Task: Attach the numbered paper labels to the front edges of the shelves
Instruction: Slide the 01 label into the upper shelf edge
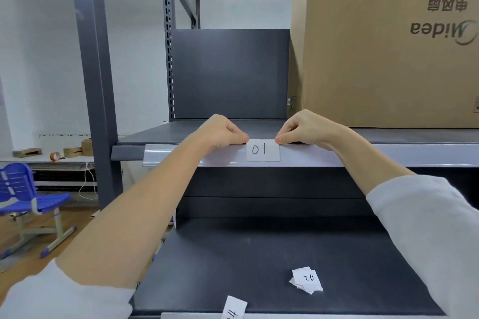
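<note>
Big cardboard box (pixel 383 41) stands printed upside down on the upper shelf's right end, blue chair (pixel 28 199) off left, tape roll (pixel 55 156) beyond.

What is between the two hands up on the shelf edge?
The paper label marked 01 sits between the left hand and the right hand, as the head view shows.

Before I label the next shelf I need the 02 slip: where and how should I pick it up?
Pinch the 02 slip at its raised near edge, coming from above and in front. It lies on top of a small loose pile of slips on the lower shelf, so a fingertip pinch should lift it alone.
</note>
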### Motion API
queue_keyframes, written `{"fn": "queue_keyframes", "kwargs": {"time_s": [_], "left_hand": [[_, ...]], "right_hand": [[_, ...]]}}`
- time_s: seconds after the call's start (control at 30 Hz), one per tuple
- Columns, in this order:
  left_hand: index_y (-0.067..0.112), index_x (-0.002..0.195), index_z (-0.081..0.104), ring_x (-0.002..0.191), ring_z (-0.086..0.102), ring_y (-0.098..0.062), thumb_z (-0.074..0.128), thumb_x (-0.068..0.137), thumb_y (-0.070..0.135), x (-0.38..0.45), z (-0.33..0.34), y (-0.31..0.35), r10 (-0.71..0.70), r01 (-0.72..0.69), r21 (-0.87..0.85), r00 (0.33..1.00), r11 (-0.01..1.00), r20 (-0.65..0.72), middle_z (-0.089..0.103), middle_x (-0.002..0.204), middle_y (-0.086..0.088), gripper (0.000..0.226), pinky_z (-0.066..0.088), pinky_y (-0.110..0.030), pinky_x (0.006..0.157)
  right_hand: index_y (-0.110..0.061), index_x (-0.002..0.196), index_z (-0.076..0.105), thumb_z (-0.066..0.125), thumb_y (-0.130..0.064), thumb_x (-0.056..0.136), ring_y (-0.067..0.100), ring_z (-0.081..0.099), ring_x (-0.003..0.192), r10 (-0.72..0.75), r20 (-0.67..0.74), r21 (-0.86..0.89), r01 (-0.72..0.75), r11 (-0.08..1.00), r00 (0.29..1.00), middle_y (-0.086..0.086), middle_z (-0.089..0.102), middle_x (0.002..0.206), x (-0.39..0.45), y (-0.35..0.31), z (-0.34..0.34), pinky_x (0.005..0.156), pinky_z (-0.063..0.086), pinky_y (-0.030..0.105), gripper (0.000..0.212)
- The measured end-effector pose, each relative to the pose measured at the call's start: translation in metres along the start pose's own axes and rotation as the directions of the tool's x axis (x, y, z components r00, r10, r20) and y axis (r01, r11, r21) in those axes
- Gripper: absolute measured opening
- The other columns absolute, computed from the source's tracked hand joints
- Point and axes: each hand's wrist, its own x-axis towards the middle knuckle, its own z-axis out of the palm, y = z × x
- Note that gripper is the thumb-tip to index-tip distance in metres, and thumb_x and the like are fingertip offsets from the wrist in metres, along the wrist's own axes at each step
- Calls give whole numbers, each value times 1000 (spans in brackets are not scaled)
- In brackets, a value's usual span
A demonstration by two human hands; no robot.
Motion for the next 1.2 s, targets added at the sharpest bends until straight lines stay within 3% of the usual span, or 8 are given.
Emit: {"fn": "queue_keyframes", "kwargs": {"time_s": [0.1, 0.33, 0.57, 0.87, 0.93, 1.07, 1.13, 1.2], "left_hand": [[10, 96, 72, 101, 56, -9, 63, 82, 20, -2, 0, 1, -4, 4, -5, 1000, 1000, 30, 67, 116, 6, 19, 34, -21, 87], [7, 96, 71, 100, 54, -7, 61, 84, 17, -6, 2, 3, 5, -6, 1, 999, 1000, 32, 65, 120, 5, 18, 33, -21, 87], [6, 96, 70, 101, 53, -6, 60, 85, 17, -5, 1, 1, -8, 8, -12, 999, 1000, 50, 64, 122, 5, 19, 31, -20, 88], [7, 96, 71, 102, 56, -7, 63, 82, 17, -4, 3, -2, 16, -17, -59, 1000, 998, -11, 68, 115, 3, 19, 33, -20, 86], [7, 97, 72, 98, 55, -7, 65, 82, 17, -4, 4, -3, 24, -26, -79, 999, 997, -26, 69, 112, 1, 20, 34, -21, 85], [8, 93, 73, 84, 55, -7, 63, 83, 21, 0, 5, -5, 47, -55, -107, 995, 993, -83, 67, 92, 4, 19, 36, -21, 79], [16, 80, 69, 62, 44, -9, 57, 87, 23, 1, 6, -10, 100, -113, -104, 987, 988, -123, 54, 72, 1, 16, 34, -20, 68], [19, 68, 45, 62, 37, -10, 51, 89, 23, -2, 7, -15, 180, -193, -50, 965, 980, -190, 43, 68, 1, 23, 31, -23, 64]], "right_hand": [[-16, 67, 68, 65, -13, 80, 16, 52, 79, -5, 16, -7, 5, 1000, 1000, -5, 64, 74, 0, 0, 0, 72, 41, 27, 14], [-18, 65, 66, 63, -14, 82, 9, 44, 58, -2, 38, -37, 4, 999, 999, -10, 58, 65, -3, -4, -2, 54, 32, 18, 18], [-19, 64, 68, 64, -15, 80, 16, 49, 77, 15, 40, -39, -14, 999, 999, -7, 62, 73, -1, -2, -2, 71, 39, 28, 17], [-16, 71, 68, 64, -14, 82, 4, 47, 54, 26, 8, -39, -25, 999, 1000, -14, 62, 61, -2, -5, -1, 51, 34, 14, 12], [-14, 74, 71, 63, -14, 82, 7, 51, 59, 28, -1, -29, -28, 999, 1000, -10, 66, 66, -3, -5, 1, 53, 38, 15, 11], [-7, 89, 74, 62, -16, 83, 34, 62, 98, 24, -115, 35, -20, 999, 993, 4, 72, 99, -9, -2, 2, 90, 51, 42, 16], [-6, 92, 72, 60, -17, 85, 37, 62, 94, 23, -223, 84, -4, 996, 974, 11, 71, 104, -15, 4, 5, 83, 52, 43, 18], [-9, 92, 72, 59, -17, 86, 28, 58, 81, 35, -345, 134, 12, 991, 938, 9, 71, 99, -23, 11, 10, 71, 47, 33, 17]]}}
